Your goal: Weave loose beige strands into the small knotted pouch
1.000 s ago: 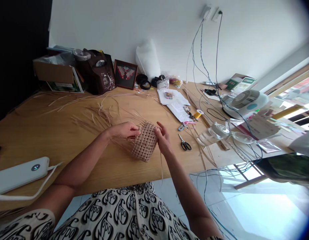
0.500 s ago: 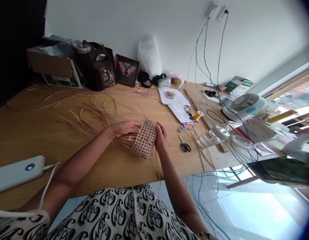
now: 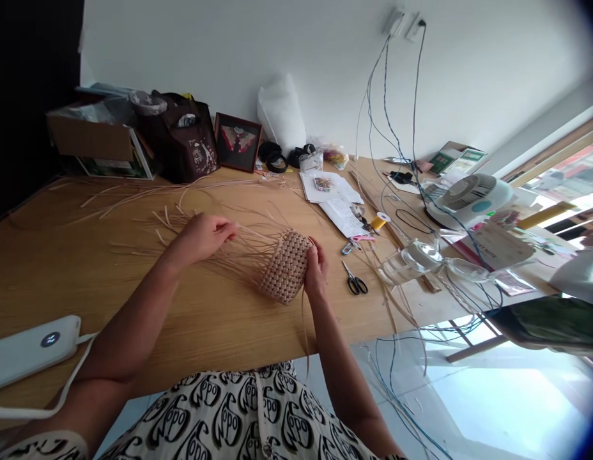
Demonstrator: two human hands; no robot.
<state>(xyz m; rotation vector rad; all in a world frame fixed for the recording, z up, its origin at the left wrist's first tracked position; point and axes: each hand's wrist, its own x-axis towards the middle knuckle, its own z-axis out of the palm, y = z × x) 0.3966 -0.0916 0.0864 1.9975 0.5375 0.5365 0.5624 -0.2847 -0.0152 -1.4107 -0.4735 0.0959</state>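
Observation:
A tan woven piece (image 3: pixel 285 267) with a knobbly checked weave is held just above the wooden table. My right hand (image 3: pixel 316 265) grips its right edge, thumb on the near face and the other fingers mostly behind it. Long loose strands (image 3: pixel 248 252) fan out from the weave's left side across the table. Among them, away from the weave, my left hand (image 3: pixel 207 235) is closed in a pinch; a pale strand appears to run from its fingertips to the weave's upper corner. One thin strand hangs down below my right hand.
Black-handled scissors (image 3: pixel 356 281) lie right of my right hand. Beyond are a yellow thread spool (image 3: pixel 380 221), papers (image 3: pixel 342 214), a clear bottle (image 3: pixel 409 260) and a white fan (image 3: pixel 471 199). A white power bank (image 3: pixel 32 350) sits at left. A brown bag (image 3: pixel 186 144) and cables line the back.
My left hand has moved left, from the weave's left edge out along the strands, fingers pinched. My right hand still holds the weave. The view has shifted slightly.

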